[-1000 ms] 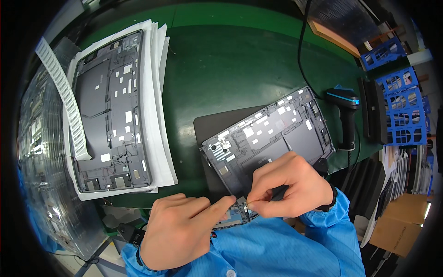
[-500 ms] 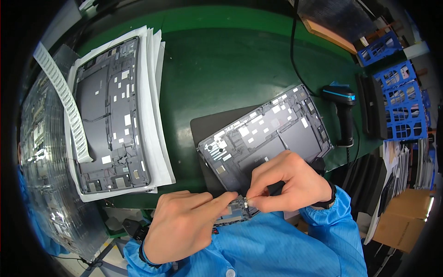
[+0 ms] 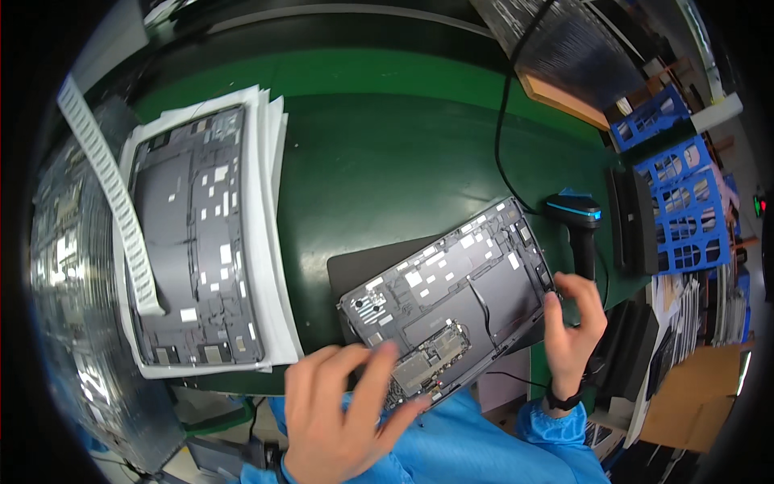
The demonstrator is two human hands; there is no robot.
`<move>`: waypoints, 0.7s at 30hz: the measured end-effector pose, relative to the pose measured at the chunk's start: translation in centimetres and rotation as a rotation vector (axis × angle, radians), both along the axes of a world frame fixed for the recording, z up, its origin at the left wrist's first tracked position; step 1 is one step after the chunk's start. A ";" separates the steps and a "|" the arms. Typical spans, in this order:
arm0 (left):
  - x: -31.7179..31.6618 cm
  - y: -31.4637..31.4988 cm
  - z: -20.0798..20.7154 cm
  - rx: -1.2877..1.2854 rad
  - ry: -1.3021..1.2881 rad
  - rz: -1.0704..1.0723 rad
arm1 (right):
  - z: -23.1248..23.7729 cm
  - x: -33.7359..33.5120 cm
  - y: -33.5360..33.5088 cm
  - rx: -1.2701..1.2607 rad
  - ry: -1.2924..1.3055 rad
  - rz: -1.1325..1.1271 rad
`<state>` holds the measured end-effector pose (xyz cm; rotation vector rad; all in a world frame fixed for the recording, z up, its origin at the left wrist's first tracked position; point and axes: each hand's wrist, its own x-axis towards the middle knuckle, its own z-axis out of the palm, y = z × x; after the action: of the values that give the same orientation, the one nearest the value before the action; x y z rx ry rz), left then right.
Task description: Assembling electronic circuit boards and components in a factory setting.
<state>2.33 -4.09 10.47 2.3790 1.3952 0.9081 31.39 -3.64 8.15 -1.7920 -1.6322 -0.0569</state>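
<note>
A dark grey tablet housing (image 3: 509, 300) lies tilted on a black mat (image 3: 379, 262), with white pads stuck about its inside and a thin black cable (image 3: 481, 310) across the middle. In its near part sits a circuit board (image 3: 431, 360) with metal shields. My left hand (image 3: 343, 403) is spread over the housing's near left end, fingers and thumb to either side of the board's left end. It holds nothing. By the housing's right edge is my right hand (image 3: 574, 327), thumb and forefinger apart; whether they touch the edge I cannot tell.
To the left, another housing (image 3: 165, 234) rests on white sheets (image 3: 278, 242), crossed by a pale strip (image 3: 113, 177). Clear plastic trays (image 3: 81, 282) are stacked beyond it. A barcode scanner (image 3: 576, 214), blue racks (image 3: 685, 210) and a cardboard box (image 3: 693, 399) are at the right.
The circuit board, held between both hands near my body before, now lies in the housing. My right hand has moved right to the housing's edge, and my left hand has spread its fingers.
</note>
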 end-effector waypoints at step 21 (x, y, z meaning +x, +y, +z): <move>-3.2 -2.1 3.7 -0.483 -0.768 0.296 | 5.6 -5.0 6.1 -0.210 1.536 0.487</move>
<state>-0.83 -6.15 14.12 1.2806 1.4199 1.2059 26.38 2.47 13.78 -0.8919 -0.7957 1.3728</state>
